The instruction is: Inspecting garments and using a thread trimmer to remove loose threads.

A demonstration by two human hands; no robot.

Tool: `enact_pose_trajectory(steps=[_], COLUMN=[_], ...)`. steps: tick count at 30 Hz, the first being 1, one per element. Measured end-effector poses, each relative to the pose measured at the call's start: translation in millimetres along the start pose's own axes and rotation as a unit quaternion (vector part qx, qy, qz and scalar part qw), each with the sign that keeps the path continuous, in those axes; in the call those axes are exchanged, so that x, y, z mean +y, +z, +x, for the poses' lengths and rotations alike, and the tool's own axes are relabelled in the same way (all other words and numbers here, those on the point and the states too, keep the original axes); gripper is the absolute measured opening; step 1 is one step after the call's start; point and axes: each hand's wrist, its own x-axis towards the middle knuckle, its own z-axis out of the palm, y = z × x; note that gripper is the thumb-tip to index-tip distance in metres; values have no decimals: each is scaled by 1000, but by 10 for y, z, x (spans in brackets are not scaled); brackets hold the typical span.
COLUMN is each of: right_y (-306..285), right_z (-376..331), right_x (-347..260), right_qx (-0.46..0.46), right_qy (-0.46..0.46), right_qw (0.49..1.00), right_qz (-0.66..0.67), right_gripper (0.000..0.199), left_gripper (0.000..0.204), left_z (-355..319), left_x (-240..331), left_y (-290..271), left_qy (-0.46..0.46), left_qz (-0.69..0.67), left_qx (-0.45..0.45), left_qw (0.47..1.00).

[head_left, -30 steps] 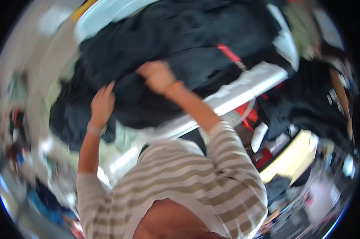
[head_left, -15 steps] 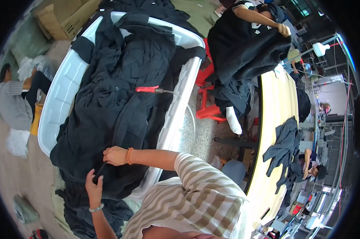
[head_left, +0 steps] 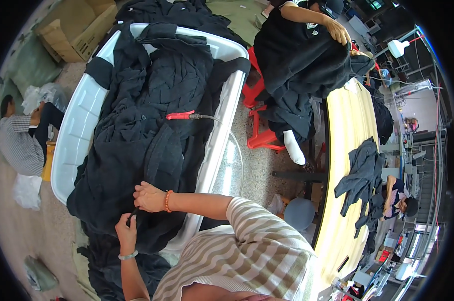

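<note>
A black garment (head_left: 109,188) is spread over the near end of a white plastic tub (head_left: 81,133) heaped with dark clothes. My right hand (head_left: 149,197), with an orange bead bracelet, is closed on its cloth. Just below and to the left, my left hand (head_left: 126,233), wearing a pale bangle, pinches a narrow dark piece between thumb and fingers; it looks like an edge of the same garment. A red-handled air blow gun (head_left: 180,115) on a grey hose lies on the clothes farther in.
More dark clothes (head_left: 121,273) lie below the tub. At right, a co-worker (head_left: 307,55) handles a black garment beside red stools (head_left: 259,135) and a long yellow table (head_left: 347,115). Another person (head_left: 21,140) sits at left. A cardboard box (head_left: 79,35) stands far left.
My left hand has gone from fingers apart to pinching the dark piece, and is nearer my right hand. The co-worker's garment has come lower, over the table's end. The view has shifted slightly.
</note>
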Motion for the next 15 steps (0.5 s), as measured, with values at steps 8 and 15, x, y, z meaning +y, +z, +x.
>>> enact_pose_trajectory(steps=[8, 15], right_y=[142, 55], right_z=[-3, -67], right_x=[-59, -72], right_qx=[-22, -21], right_qy=[46, 25], right_qw=[999, 998], right_qz=[18, 52], right_gripper=[13, 12], left_gripper=[22, 24], left_z=[-55, 28], left_x=[86, 175], left_y=[71, 280], left_qy=[-44, -12], left_qz=[10, 14], left_qx=[-3, 4], left_qw=[999, 1000])
